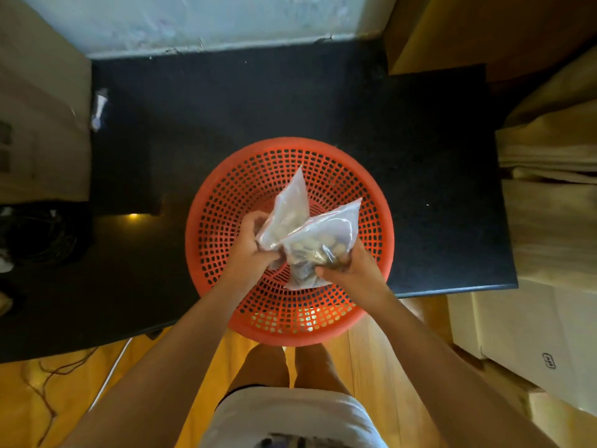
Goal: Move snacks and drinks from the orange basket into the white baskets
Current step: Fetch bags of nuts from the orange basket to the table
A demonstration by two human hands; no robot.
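Observation:
A round orange basket (226,202) with a perforated wall sits on the black table (420,156), overhanging its near edge. Above the basket's middle, my left hand (250,245) grips the lower end of a clear zip bag of snacks (287,208) that points up and away. My right hand (350,270) holds a second clear zip bag (326,234) filled with small round pale snacks, lying across the first. The two bags overlap between my hands. No white basket is in view.
A small clear wrapper (98,108) lies at the table's far left edge. Cardboard boxes (533,334) stand to the right of the table, and dark cables (42,234) lie at the left. My legs (290,367) are below the basket on a wooden floor.

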